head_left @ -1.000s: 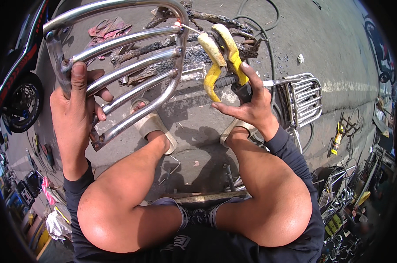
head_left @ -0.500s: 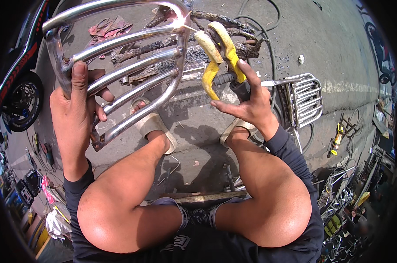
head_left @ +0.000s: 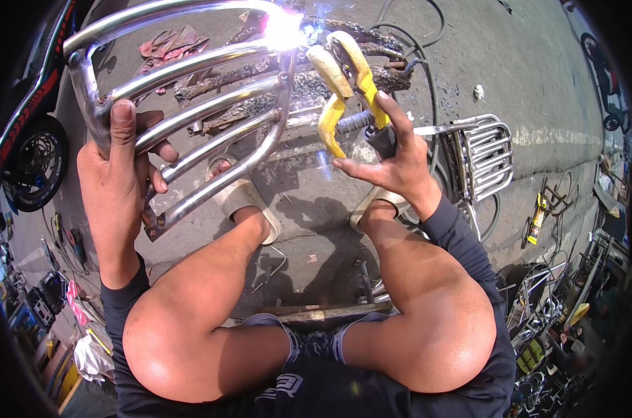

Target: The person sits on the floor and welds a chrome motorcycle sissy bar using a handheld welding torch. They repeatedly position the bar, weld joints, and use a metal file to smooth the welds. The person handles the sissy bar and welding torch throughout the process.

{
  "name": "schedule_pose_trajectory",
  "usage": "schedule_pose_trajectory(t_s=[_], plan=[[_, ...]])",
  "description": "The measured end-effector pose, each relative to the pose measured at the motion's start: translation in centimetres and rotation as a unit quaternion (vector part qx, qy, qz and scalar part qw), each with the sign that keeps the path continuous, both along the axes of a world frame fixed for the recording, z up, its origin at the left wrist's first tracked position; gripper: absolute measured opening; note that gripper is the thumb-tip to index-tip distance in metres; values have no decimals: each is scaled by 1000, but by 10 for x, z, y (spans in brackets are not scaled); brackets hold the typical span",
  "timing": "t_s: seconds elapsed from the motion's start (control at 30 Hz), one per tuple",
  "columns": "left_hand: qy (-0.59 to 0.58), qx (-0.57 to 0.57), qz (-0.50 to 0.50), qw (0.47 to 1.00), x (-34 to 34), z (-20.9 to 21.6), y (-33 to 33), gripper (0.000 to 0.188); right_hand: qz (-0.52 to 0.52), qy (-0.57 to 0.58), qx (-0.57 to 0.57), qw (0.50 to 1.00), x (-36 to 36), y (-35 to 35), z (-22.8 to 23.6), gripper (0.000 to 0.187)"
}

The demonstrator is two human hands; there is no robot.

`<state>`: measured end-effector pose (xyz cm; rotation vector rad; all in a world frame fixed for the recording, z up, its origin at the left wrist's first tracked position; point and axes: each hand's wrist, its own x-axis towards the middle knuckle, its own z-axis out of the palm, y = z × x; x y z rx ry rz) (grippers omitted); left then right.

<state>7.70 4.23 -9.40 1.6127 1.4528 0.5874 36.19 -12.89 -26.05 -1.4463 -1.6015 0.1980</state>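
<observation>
My left hand (head_left: 113,167) is closed around the left side of a shiny tubular metal rack (head_left: 206,113), thumb on top and fingers curled under its bars. The rack is held tilted above the ground. My right hand (head_left: 406,161) grips a yellow welding electrode holder (head_left: 366,78) by its dark handle, with the thumb and index finger spread along it. A blinding white-violet arc (head_left: 284,29) burns at the rack's upper right joint, just left of the holder's jaws. Glare hides the joint and the electrode tip.
Rusty, crusted metal bars (head_left: 309,87) lie beneath the rack, near a red rag (head_left: 173,43). A second barred rack (head_left: 490,157) sits on the right, beside a dark cable (head_left: 434,90). A motorcycle wheel (head_left: 37,164) stands at left; metal scraps (head_left: 539,292) crowd the lower right.
The small glow with a spark at the rack's joint has grown into a large bright arc. The rack and the electrode holder have shifted slightly left.
</observation>
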Motion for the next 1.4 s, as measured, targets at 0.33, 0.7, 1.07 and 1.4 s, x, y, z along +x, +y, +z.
schedule_pose_trajectory(t_s=[0.33,0.7,1.07,1.4], plan=[[-5,3,-17,1000,-2,0,1,65,7,-2,-5,1000,0,-2,-3,114],[-6,7,-16,1000,-3,-1,2,65,-6,-17,0,1000,-1,2,-4,115],[-1,9,-16,1000,-4,-2,1,67,8,-9,-23,1000,-3,1,-3,119],[-9,2,-14,1000,-6,-5,3,69,6,38,31,999,-3,4,-12,115]])
